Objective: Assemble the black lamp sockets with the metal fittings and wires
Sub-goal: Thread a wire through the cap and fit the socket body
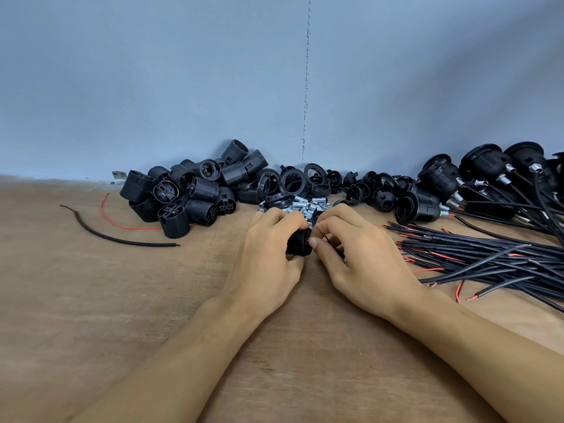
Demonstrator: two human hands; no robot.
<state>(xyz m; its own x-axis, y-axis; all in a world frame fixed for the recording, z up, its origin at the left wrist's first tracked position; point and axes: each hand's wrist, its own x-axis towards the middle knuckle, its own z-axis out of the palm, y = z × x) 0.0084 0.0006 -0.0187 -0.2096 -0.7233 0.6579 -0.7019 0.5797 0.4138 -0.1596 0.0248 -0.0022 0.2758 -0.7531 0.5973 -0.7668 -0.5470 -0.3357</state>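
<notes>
Wooden bench [91, 300] crowded with socket heaps [189, 193]; both hands' grip holds one black socket [299, 243].

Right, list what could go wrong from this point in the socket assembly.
1. The ribbed black plastic socket is mostly hidden between the left hand and right hand, so a misseated part may go unnoticed.
2. The heap of small silver metal fittings lies just beyond the knuckles; a nudge could scatter them.
3. The bundle of black and red wires lies close to the right wrist and might snag.
</notes>
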